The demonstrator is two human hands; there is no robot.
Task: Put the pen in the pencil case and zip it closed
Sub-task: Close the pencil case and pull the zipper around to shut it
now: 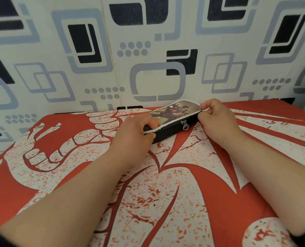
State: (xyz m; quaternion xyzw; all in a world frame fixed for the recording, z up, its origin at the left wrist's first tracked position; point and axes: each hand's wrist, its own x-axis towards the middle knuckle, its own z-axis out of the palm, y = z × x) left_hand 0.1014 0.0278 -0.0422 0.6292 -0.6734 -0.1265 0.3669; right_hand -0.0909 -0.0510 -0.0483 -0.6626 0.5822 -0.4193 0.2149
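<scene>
A black pencil case [174, 118] with white piping and a printed red figure on its lid lies on the red and white cloth, near the wall. My left hand [135, 129] grips its near left end. At its far right end my right hand [217, 118] pinches the edge. Two silver zipper pulls [184, 125] hang together on the front side, toward the right. The zip looks closed along the front. No pen is in view.
The red and white patterned cloth [166, 193] covers the whole surface. A wall with grey and black squares [148, 50] rises right behind the case. The surface's left edge runs diagonally at the far left.
</scene>
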